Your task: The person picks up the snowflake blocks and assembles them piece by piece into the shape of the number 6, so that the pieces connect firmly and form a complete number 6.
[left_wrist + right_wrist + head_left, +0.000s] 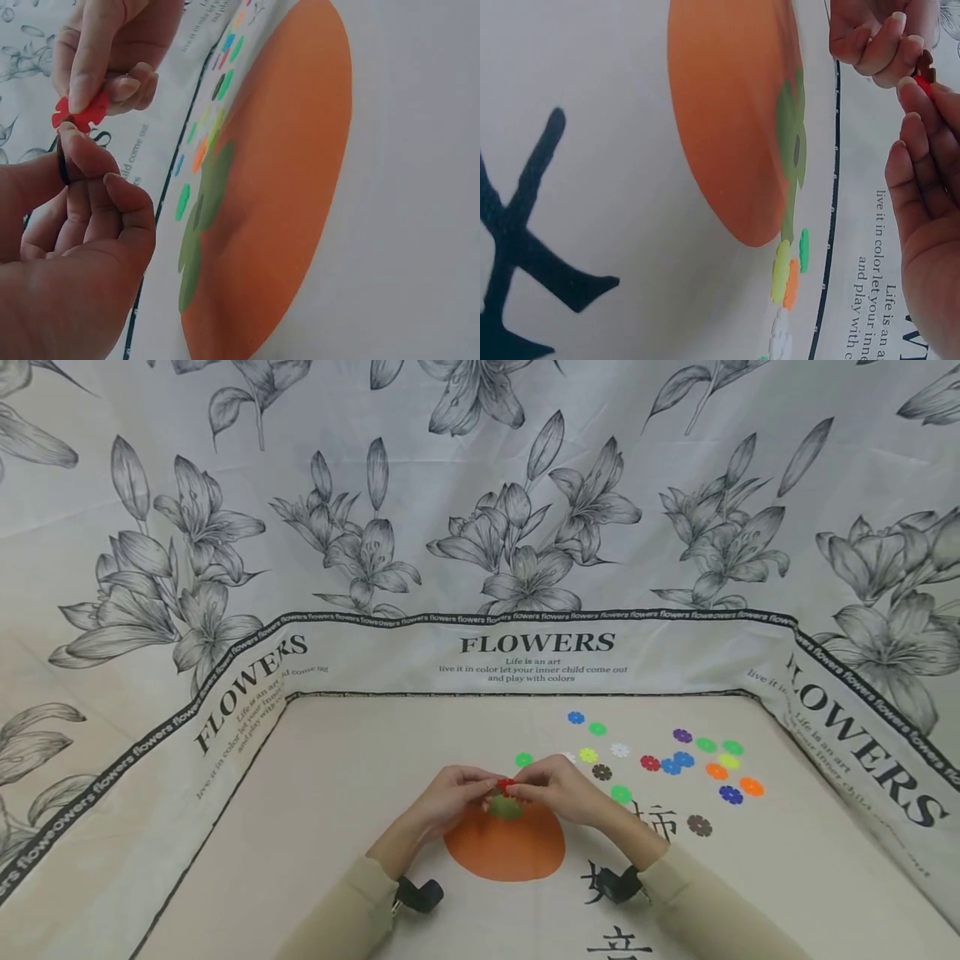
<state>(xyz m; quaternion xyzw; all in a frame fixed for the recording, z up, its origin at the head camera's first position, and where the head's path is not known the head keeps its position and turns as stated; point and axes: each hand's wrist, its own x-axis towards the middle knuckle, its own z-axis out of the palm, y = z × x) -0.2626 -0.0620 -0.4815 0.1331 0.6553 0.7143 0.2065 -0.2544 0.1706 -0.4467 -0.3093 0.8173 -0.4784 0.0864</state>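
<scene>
Both hands meet over the printed orange fruit (504,853) on the cloth. My right hand (561,787) pinches a red notched plastic disc (90,112) between thumb and fingertips. My left hand (452,795) pinches a dark brown notched disc (928,64), which appears edge-on in the left wrist view. The two discs stand at an angle to each other, their edges overlapping between the fingertips. In the head view the fingers hide most of the brown disc.
Loose notched discs in many colours lie at the back right, among them a purple disc (682,736), a brown disc (700,825) and an orange disc (752,787). Dark printed characters (619,943) run down the cloth right of the fruit. A patterned fabric wall (532,656) encloses the table's back and sides.
</scene>
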